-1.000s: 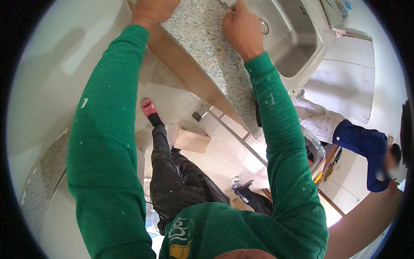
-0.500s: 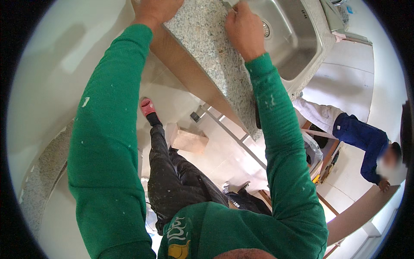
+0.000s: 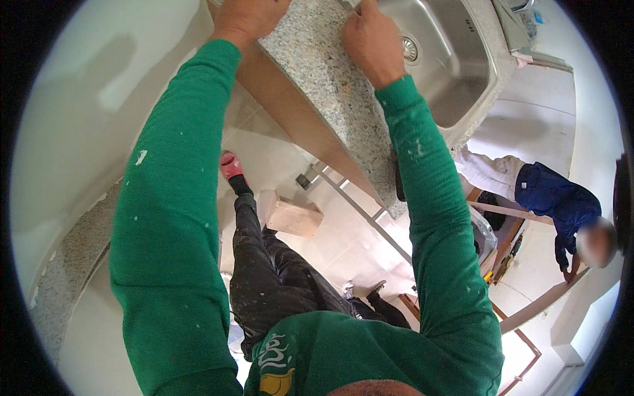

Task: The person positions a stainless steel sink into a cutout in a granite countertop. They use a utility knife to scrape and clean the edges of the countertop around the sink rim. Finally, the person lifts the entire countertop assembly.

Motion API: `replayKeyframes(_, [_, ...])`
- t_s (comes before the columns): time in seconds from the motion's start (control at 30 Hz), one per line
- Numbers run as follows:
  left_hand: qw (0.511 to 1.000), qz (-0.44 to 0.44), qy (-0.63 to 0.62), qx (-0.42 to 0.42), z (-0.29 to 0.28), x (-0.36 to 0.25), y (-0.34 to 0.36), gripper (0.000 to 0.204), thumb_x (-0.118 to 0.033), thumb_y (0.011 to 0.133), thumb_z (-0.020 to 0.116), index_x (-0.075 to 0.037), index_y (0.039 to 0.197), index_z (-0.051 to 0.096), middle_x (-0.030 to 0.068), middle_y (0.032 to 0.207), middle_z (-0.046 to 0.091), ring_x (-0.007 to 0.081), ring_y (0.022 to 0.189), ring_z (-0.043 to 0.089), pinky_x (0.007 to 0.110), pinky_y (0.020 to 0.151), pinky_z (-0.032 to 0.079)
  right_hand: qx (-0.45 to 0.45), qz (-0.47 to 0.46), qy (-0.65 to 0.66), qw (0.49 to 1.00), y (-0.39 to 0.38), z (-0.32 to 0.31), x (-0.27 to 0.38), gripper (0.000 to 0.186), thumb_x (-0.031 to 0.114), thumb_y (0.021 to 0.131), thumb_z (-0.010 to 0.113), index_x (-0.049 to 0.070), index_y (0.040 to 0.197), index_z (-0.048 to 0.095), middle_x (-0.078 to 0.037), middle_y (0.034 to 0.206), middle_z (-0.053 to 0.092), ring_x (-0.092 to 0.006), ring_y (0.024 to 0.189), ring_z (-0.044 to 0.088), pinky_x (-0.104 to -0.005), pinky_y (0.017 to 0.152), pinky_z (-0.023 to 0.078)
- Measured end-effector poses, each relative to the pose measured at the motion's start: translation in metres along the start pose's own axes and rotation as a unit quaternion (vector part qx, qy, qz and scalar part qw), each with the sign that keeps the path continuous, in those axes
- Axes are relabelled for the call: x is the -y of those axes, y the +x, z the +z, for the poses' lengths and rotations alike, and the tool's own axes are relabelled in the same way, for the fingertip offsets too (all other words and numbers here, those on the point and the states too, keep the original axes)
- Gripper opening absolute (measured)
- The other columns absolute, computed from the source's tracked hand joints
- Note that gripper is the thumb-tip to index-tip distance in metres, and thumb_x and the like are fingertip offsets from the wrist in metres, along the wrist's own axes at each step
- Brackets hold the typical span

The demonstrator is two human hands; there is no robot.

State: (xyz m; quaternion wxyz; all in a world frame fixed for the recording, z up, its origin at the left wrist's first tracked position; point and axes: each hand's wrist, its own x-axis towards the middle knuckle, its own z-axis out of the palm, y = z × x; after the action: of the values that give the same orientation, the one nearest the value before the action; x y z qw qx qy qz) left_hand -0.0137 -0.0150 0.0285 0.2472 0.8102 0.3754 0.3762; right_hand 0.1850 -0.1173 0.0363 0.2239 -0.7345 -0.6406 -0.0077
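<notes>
A speckled grey granite countertop (image 3: 317,72) with a wooden-coloured front edge lies under both my hands. At its upper left corner rests my left hand (image 3: 247,18), its fingers curled and partly cut off by the top of the picture; anything inside it is out of sight. My right hand (image 3: 374,45) is closed over the counter beside the stainless steel sink (image 3: 456,63). A thin greyish metal piece (image 3: 349,4) sticks out by its fingertips, too little of it visible to name its kind.
A white wall (image 3: 72,132) rises at the left. Below the counter are a wooden box (image 3: 295,216) and a metal frame (image 3: 356,208) on the floor. At the right, a person in a dark blue top (image 3: 551,195) has a hand on a long board (image 3: 545,300).
The view has shifted slightly. My hands stay at the counter with little movement. The person at the right has leaned lower and their board has shifted.
</notes>
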Motion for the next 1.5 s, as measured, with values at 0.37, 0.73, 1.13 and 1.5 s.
replayKeyframes(0.37, [0.999,0.039,0.009,-0.033,0.004,0.010,-0.003,0.015,-0.013,0.095,0.067,0.001,0.092,0.068,0.0195,0.101,0.066,0.0411,0.099,0.061,0.048,0.090,0.051,0.020,-0.010,-0.031,0.999,-0.013,-0.012,0.003,0.013,0.012,0.099,0.054,0.000,0.104,0.053,-0.032,0.076,0.065,-0.0525,0.073,0.065,-0.0623,0.066,0.050])
replayKeyframes(0.73, [0.999,0.026,0.000,-0.029,0.004,0.007,-0.003,0.014,-0.012,0.094,0.067,0.002,0.091,0.068,0.0197,0.100,0.066,0.0415,0.097,0.062,0.049,0.089,0.051,0.034,0.023,-0.054,0.998,-0.005,-0.009,0.009,0.012,0.011,0.097,0.055,-0.001,0.101,0.053,-0.031,0.076,0.066,-0.0507,0.075,0.067,-0.0599,0.068,0.052])
replayKeyframes(1.13, [0.997,0.040,0.036,-0.055,0.005,0.014,-0.003,0.013,-0.010,0.093,0.068,0.003,0.091,0.067,0.0206,0.099,0.066,0.0418,0.098,0.062,0.050,0.090,0.051,0.033,0.007,-0.065,0.997,0.006,-0.001,0.023,0.012,0.008,0.096,0.055,-0.002,0.101,0.052,-0.031,0.074,0.066,-0.0500,0.072,0.067,-0.0588,0.064,0.054])
replayKeyframes(1.5, [0.999,0.017,0.016,-0.042,0.008,0.004,-0.003,0.013,-0.011,0.094,0.067,0.002,0.090,0.067,0.0205,0.102,0.067,0.0417,0.100,0.062,0.050,0.091,0.051,0.012,-0.019,-0.086,0.996,0.019,0.002,0.016,0.013,0.012,0.095,0.056,-0.001,0.100,0.053,-0.029,0.078,0.067,-0.0483,0.076,0.068,-0.0581,0.068,0.055])
